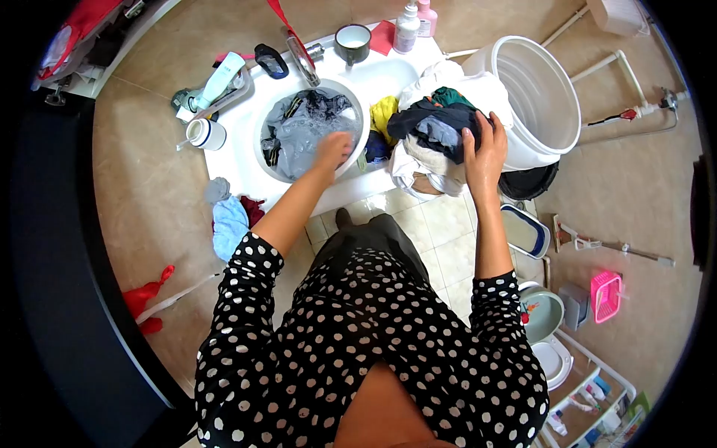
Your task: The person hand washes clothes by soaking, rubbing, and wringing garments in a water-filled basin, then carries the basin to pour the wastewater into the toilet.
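A round white basin [363, 142] stands in the sink, holding greyish water and dark clothes [295, 112]. Over its right side is my left hand [334, 151], its fingers curled and bent down; whether they hold anything is hidden. My right hand [487, 153] lies with fingers apart against the right side of a pile of clothes. On top of that pile is a dark garment [429, 123], with white cloth [418, 168] below and behind it. Between basin and pile lie a yellow cloth [384, 113] and a dark blue one [376, 147].
Behind the basin are the faucet [302, 63], a dark mug [352, 46] and a pump bottle [407, 28]. A white bucket [534, 89] stands right of the pile. Bottles and a white jar [207, 134] sit on the left edge; blue cloth [230, 226] hangs at the front-left corner.
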`<state>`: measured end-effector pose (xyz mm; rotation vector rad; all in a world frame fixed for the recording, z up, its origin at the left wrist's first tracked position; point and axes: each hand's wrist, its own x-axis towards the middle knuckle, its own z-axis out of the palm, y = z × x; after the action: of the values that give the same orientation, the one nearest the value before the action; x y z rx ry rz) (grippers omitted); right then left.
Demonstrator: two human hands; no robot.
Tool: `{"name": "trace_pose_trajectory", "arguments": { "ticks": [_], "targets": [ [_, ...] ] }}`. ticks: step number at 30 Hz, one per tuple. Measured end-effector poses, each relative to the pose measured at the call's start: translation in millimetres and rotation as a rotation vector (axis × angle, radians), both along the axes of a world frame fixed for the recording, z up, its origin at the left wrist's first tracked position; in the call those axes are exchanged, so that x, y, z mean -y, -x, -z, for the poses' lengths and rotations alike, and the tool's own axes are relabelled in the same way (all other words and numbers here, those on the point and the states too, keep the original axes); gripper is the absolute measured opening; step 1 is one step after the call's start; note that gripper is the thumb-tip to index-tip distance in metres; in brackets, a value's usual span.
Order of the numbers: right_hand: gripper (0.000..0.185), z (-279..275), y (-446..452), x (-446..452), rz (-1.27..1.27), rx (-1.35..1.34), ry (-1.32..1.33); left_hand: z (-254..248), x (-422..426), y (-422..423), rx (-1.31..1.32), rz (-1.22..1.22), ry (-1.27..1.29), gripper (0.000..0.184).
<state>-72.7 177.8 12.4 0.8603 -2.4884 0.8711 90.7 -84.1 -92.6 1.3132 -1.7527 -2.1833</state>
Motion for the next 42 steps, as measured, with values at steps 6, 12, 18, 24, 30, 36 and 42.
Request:
{"name": "trace_pose_trajectory", "arguments": {
  "ticks": [6, 12, 18, 24, 30, 36, 42],
  "targets": [
    [0.035, -13, -35, 60, -0.298, -0.055, 0.082, 19, 68, 17, -0.165, -0.068, 0.467, 0.030],
    [0.029, 10, -86, 107, -0.526, 0.134, 0.029, 32, 164, 79, -0.167, 0.349, 1.017, 0.059],
    [0.025, 48, -98, 118, -0.541, 0.262, -0.044, 54, 195, 143, -0.347, 0.453, 1.099, 0.069],
    [0.026, 73, -95, 143, -0.478, 0.333, -0.079, 61, 185, 162, -0.292, 0.483, 1.173, 0.073],
    [0.035, 126, -86, 208, -0.481, 0.497, -0.128, 59, 192, 128, -0.520, 0.491, 1.371, 0.066],
    [0.053, 192, -73, 259, -0.255, 0.464, -0.199, 68, 138, 12, 0.379, 0.414, 1.593, 0.073],
    [0.050, 269, -78, 282, -0.238, 0.943, -0.123, 105, 148, -12, 0.401, 0.477, 0.944, 0.071]
  ]
}}
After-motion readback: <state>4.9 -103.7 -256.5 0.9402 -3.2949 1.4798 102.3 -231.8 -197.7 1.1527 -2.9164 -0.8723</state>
